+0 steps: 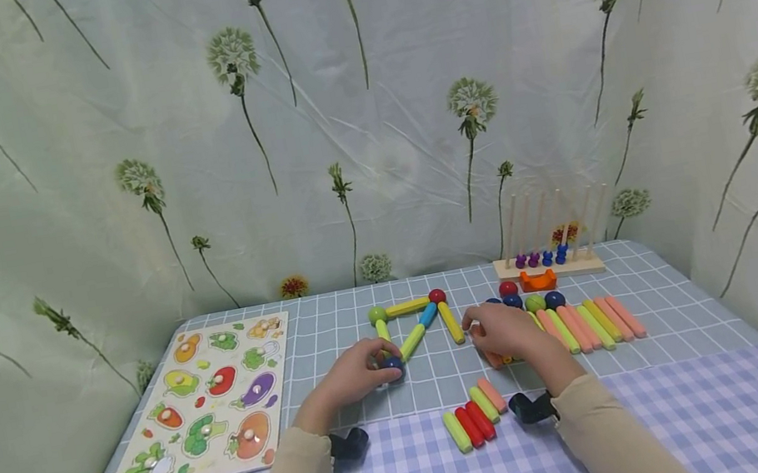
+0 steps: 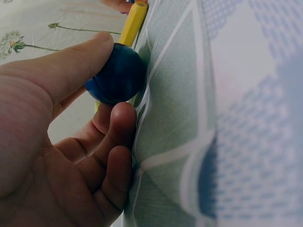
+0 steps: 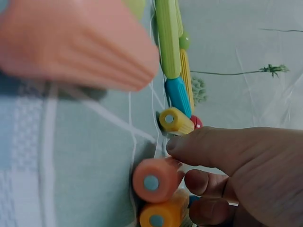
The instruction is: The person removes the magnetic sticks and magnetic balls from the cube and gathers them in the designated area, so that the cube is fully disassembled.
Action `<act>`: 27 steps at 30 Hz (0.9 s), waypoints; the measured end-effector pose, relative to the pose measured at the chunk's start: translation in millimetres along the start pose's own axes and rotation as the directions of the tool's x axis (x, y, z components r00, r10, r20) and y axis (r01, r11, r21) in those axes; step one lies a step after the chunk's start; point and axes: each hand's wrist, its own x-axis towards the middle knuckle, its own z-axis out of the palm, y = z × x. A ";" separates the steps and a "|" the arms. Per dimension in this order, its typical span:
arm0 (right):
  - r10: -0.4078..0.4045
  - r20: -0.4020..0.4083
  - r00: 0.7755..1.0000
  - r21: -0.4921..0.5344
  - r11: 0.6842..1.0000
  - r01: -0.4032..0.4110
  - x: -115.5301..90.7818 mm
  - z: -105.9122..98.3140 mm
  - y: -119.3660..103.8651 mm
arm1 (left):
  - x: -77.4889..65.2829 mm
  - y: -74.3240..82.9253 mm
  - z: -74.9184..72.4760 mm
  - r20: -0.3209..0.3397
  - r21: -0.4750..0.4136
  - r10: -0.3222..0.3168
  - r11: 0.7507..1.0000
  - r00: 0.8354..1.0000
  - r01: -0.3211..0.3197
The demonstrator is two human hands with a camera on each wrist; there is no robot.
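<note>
My left hand (image 1: 357, 371) pinches a dark blue ball (image 2: 118, 75) between thumb and fingers, close over the cloth. The ball sits at the near corner of a stick-and-ball figure. In it are a green ball (image 1: 377, 315), a red ball (image 1: 438, 295), yellow sticks (image 1: 408, 307), a blue stick (image 1: 428, 314) and a lime stick (image 1: 413, 342). My right hand (image 1: 505, 327) is over the left end of a row of sticks. In the right wrist view, its thumb and fingertips are right by a salmon stick (image 3: 154, 182), spread rather than closed around it. An orange stick (image 3: 158, 215) lies beside that.
Short red, lime and salmon sticks (image 1: 479, 413) lie in front, between the forearms. Longer sticks (image 1: 581, 326) lie at the right, with several balls (image 1: 534, 303) behind. A pegged wooden stand (image 1: 582, 265) and orange piece (image 1: 537, 281) stand at the back. A vegetable puzzle board (image 1: 210, 401) lies left.
</note>
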 end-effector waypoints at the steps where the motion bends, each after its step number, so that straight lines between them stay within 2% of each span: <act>1: 0.000 -0.006 1.000 -0.006 1.000 0.000 0.4 0.2 1.1 | 0.1 -0.2 0.0 -0.001 -0.002 -0.001 1.000 1.000 0.001; 7: 0.013 -0.031 0.999 -0.029 0.999 -0.014 3.4 1.2 6.0 | 1.0 -1.4 -0.1 0.000 -0.009 0.006 1.000 1.000 -0.006; 13: -0.053 -0.091 0.994 -0.070 0.996 0.047 4.2 4.7 1.1 | 0.4 -1.0 -0.5 0.002 -0.010 0.004 1.000 1.000 -0.004; 17: -0.080 -0.058 0.995 -0.061 0.995 0.077 2.2 8.3 -8.3 | 0.7 -1.6 -0.3 0.001 -0.007 0.003 1.000 1.000 -0.003; 21: -0.072 -0.003 0.997 -0.081 0.994 0.072 0.4 10.8 -14.6 | 1.1 -1.6 -0.5 0.001 -0.005 -0.002 1.000 1.000 0.002; 27: -0.069 0.018 0.997 -0.106 0.992 0.071 -0.3 11.8 -15.6 | 0.6 -1.5 -0.1 0.001 -0.006 0.006 1.000 1.000 -0.006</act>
